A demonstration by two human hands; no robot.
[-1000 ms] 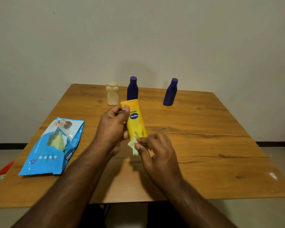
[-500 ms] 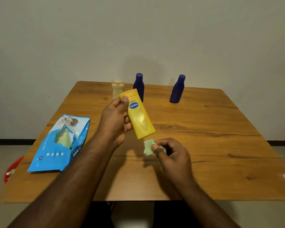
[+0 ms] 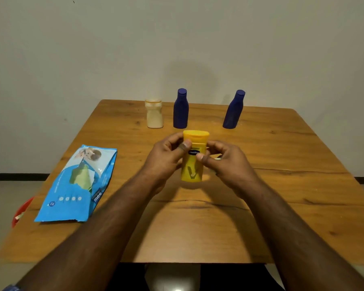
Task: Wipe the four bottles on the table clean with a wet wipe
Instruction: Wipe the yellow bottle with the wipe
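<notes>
Your two forearms reach in from the near edge of the wooden table (image 3: 198,227), and both hands meet over its middle around the yellow bottle (image 3: 192,164), which you hold upright with its cap up, the dark oval label facing you. Your left hand (image 3: 166,160) is curled onto the bottle's left side, thumb pressed just below the cap. Your right hand (image 3: 227,162) is closed on the right side, thumb tip laid on the front under the label, and a pale sliver of the wet wipe (image 3: 218,158) peeks out between its fingers behind the bottle; how much of the wipe touches the bottle you can't tell from here. Off to your left, the blue wipes pack (image 3: 78,183) lies flat near the table's left edge, well apart from your hands. Further back, three bottles stand in a row near the far edge: the cream bottle (image 3: 154,114) on the left, a dark blue bottle (image 3: 180,110) just beside it, and a second dark blue bottle (image 3: 233,111) apart to the right
</notes>
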